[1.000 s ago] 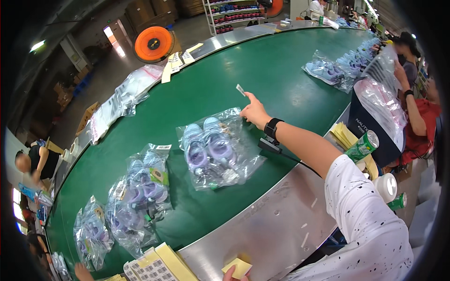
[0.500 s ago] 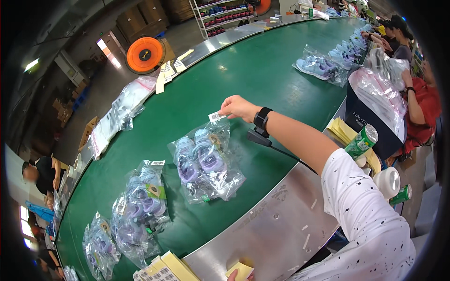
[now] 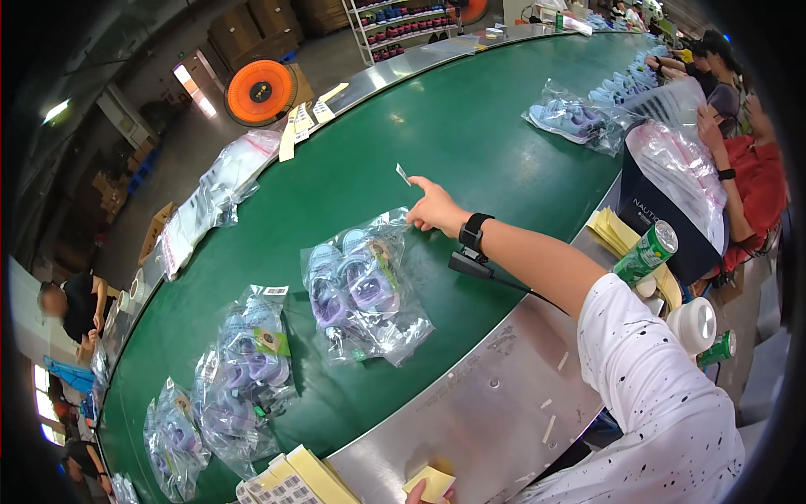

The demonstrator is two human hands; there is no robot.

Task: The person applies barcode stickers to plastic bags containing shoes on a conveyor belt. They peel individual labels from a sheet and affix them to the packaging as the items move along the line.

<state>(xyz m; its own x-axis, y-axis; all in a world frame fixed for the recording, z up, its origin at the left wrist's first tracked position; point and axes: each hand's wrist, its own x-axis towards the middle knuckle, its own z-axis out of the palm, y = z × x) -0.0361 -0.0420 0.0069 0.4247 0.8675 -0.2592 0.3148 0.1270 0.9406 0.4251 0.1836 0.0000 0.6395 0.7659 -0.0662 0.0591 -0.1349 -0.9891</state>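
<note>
My right hand (image 3: 435, 209) is over the green belt, index finger stretched out with a small white barcode sticker (image 3: 402, 174) at its tip. The other fingers are curled at the upper right corner of a clear plastic bag (image 3: 409, 338); whether they pinch it I cannot tell. Inside that bag lies a pair of light blue and lilac shoes (image 3: 369, 283). Low in the picture, my left hand (image 3: 416, 494) is mostly cut off, its fingers closed on a piece of yellow backing paper (image 3: 432, 483).
More bagged shoes (image 3: 252, 344) lie on the belt (image 3: 420, 126) to the left. Yellow sticker sheets (image 3: 302, 483) rest on the metal ledge (image 3: 470, 420). At right are a green can (image 3: 651, 252), a dark box (image 3: 663, 210) of plastic bags and a co-worker in red (image 3: 756, 181).
The sticker has risen from the bag's top corner and tilted on my index finger. My right hand has shifted slightly right and down. The bagged shoes sit slightly further left.
</note>
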